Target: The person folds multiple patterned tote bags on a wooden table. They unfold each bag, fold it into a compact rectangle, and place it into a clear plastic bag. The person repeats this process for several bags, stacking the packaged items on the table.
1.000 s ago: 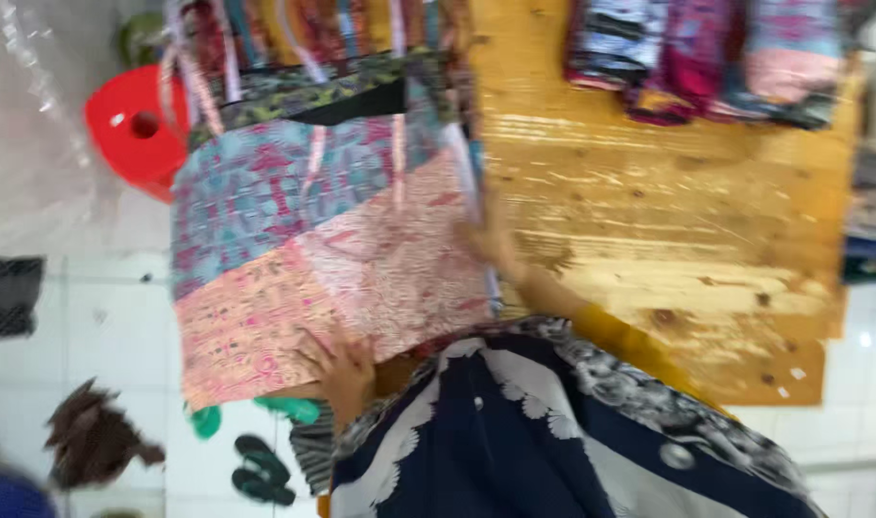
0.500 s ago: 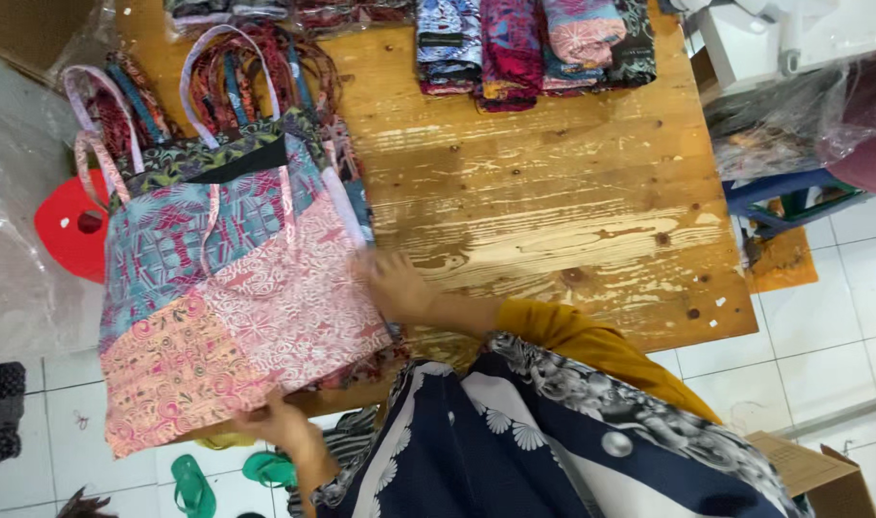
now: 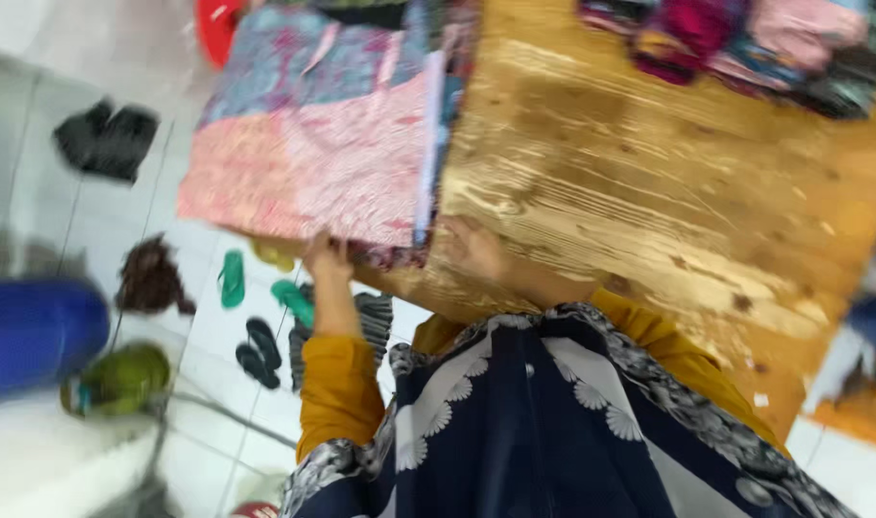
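The left hand (image 3: 328,257) pinches the bottom edge of a pink and blue patchwork cloth bag (image 3: 313,144), fingers closed on the fabric. The right hand (image 3: 472,247) lies on the wooden worktop (image 3: 630,201) just beside the bag's corner; blur hides how far its fingers are spread. The bag lies flat over the worktop's left end. Folded fabrics (image 3: 745,43) sit along the far edge; sandals (image 3: 256,317) lie on the white tiled floor (image 3: 35,192)
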